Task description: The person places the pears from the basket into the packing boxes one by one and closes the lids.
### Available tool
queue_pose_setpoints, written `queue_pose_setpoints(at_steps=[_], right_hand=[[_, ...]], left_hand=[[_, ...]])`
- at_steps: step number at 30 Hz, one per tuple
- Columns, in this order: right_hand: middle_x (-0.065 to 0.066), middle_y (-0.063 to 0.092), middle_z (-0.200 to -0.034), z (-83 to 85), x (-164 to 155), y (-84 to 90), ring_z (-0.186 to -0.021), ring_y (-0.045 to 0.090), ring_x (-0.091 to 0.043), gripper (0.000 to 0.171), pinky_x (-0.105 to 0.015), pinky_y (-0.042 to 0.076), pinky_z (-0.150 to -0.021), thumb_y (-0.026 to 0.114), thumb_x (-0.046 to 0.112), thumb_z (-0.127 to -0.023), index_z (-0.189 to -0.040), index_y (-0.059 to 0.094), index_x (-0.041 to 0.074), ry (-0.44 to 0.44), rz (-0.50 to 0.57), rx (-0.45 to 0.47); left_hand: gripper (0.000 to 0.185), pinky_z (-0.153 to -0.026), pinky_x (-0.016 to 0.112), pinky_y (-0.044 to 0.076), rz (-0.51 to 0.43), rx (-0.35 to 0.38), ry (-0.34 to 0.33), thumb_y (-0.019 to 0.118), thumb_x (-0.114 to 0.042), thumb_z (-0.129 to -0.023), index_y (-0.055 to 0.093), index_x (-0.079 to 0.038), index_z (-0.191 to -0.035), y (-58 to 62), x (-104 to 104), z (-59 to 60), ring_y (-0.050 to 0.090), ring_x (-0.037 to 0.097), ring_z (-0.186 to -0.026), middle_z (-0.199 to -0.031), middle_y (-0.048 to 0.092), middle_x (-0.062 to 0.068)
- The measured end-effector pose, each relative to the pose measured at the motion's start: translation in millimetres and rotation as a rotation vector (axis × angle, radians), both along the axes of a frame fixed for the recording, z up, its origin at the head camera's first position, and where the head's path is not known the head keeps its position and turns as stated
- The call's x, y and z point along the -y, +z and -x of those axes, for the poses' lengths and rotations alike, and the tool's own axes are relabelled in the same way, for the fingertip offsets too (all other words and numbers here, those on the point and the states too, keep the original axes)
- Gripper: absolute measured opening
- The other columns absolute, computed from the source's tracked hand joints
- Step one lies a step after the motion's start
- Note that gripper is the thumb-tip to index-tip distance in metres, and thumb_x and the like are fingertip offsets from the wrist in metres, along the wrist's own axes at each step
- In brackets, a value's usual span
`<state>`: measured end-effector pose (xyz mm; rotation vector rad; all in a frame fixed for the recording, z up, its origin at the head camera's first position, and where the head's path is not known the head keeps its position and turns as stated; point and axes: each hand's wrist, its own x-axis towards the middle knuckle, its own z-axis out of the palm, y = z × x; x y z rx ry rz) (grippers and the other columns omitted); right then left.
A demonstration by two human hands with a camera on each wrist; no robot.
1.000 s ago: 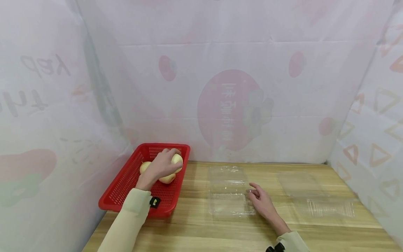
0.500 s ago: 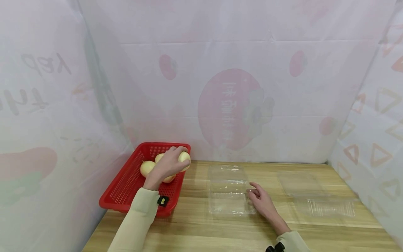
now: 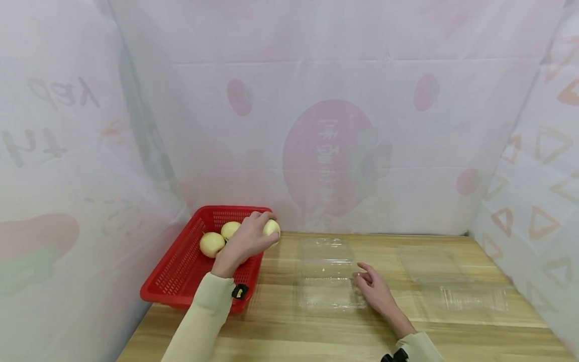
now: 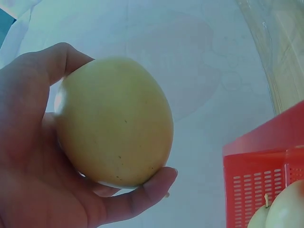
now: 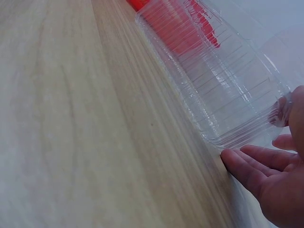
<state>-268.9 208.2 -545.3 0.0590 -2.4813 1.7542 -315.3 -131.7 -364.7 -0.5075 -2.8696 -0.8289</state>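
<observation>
My left hand (image 3: 246,240) grips a pale yellow apple (image 3: 272,228) (image 4: 114,123) above the right rim of the red basket (image 3: 174,281), fingers and thumb curled round it. Two more yellow apples (image 3: 211,244) lie in the basket. My right hand (image 3: 373,286) rests on the wooden table, its straight fingers (image 5: 247,166) touching the right edge of an open clear plastic clamshell box (image 3: 327,274) (image 5: 213,90).
A second clear clamshell box (image 3: 457,286) lies open on the right of the table (image 3: 289,332). Printed white sheets wall in the back and both sides. The basket sits at the table's left edge, near the left sheet.
My left hand has lifted one apple out of the basket and carried it rightward to the basket's right rim. The right hand has stayed still at the box.
</observation>
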Motion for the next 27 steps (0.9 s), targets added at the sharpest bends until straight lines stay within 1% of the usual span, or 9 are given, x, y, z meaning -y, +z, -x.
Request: queue_pose_setpoints(at_steps=[2, 6, 11, 16, 19, 23, 25, 27], right_hand=[[-0.028, 0.062, -0.127, -0.2, 0, 0.3, -0.113, 0.064, -0.034, 0.048, -0.027, 0.057, -0.078, 0.052, 0.010, -0.099, -0.144, 0.041, 0.000, -0.003, 0.005, -0.001], [-0.028, 0.062, -0.127, -1.4, -2, 1.2, -0.114, 0.064, -0.035, 0.048, -0.029, 0.057, -0.079, 0.053, 0.010, -0.098, -0.144, 0.042, -0.001, -0.004, 0.016, -0.007], [-0.027, 0.064, -0.124, -2.5, -1, 0.8, -0.112, 0.065, -0.034, 0.048, -0.029, 0.057, -0.079, 0.055, 0.010, -0.098, -0.143, 0.043, -0.001, -0.011, 0.017, -0.012], [-0.028, 0.063, -0.124, -3.2, 0, 1.9, -0.111, 0.065, -0.034, 0.047, -0.030, 0.058, -0.079, 0.054, 0.008, -0.098, -0.142, 0.043, -0.002, -0.012, 0.015, -0.016], [-0.031, 0.063, -0.123, -3.8, 1, 5.6, -0.111, 0.065, -0.037, 0.046, -0.034, 0.058, -0.079, 0.053, 0.006, -0.098, -0.142, 0.043, -0.004, -0.014, 0.019, -0.022], [-0.034, 0.062, -0.122, -7.5, 4, 15.5, -0.111, 0.063, -0.042, 0.045, -0.038, 0.058, -0.080, 0.052, 0.002, -0.097, -0.140, 0.043, -0.007, -0.010, 0.025, -0.019], [-0.033, 0.062, -0.122, -7.5, 4, 15.2, -0.111, 0.064, -0.041, 0.045, -0.036, 0.058, -0.080, 0.051, 0.002, -0.097, -0.140, 0.043, -0.008, -0.013, 0.013, -0.020], [-0.031, 0.063, -0.122, -5.6, 2, 10.5, -0.110, 0.064, -0.038, 0.045, -0.030, 0.057, -0.079, 0.052, 0.003, -0.098, -0.141, 0.043, -0.006, -0.017, 0.001, -0.024]], left_hand=[[0.041, -0.064, 0.030, 0.043, 0.013, -0.010, -0.001, 0.057, -0.033, -0.083, 0.057, -0.024, -0.124, -0.8, -2, 0.2, 0.050, 0.025, -0.098, -0.124, 0.054, 0.006], [0.042, -0.062, 0.030, 0.044, 0.008, -0.011, -0.019, 0.057, -0.031, -0.084, 0.058, -0.022, -0.125, -3.2, -7, 0.4, 0.050, 0.026, -0.098, -0.124, 0.054, 0.008], [0.043, -0.062, 0.030, 0.044, -0.012, -0.024, -0.040, 0.059, -0.030, -0.083, 0.059, -0.022, -0.125, -6.2, -14, -0.7, 0.050, 0.026, -0.098, -0.123, 0.055, 0.009], [0.043, -0.063, 0.030, 0.044, -0.042, -0.035, -0.054, 0.060, -0.030, -0.083, 0.060, -0.021, -0.125, -7.2, -21, -3.2, 0.049, 0.025, -0.095, -0.117, 0.056, 0.008], [0.044, -0.064, 0.030, 0.044, -0.049, -0.050, -0.068, 0.060, -0.030, -0.083, 0.061, -0.020, -0.125, -7.6, -26, -4.5, 0.049, 0.024, -0.093, -0.115, 0.056, 0.008], [0.045, -0.063, 0.030, 0.044, -0.058, -0.053, -0.080, 0.060, -0.030, -0.082, 0.061, -0.019, -0.126, -9.2, -33, -7.1, 0.049, 0.023, -0.092, -0.115, 0.056, 0.008], [0.045, -0.062, 0.030, 0.044, -0.068, -0.049, -0.082, 0.060, -0.031, -0.082, 0.061, -0.019, -0.126, -10.4, -36, -9.0, 0.049, 0.023, -0.092, -0.118, 0.055, 0.008], [0.045, -0.061, 0.029, 0.044, -0.071, -0.046, -0.083, 0.060, -0.031, -0.083, 0.060, -0.019, -0.126, -12.2, -40, -11.0, 0.049, 0.023, -0.092, -0.118, 0.055, 0.008]])
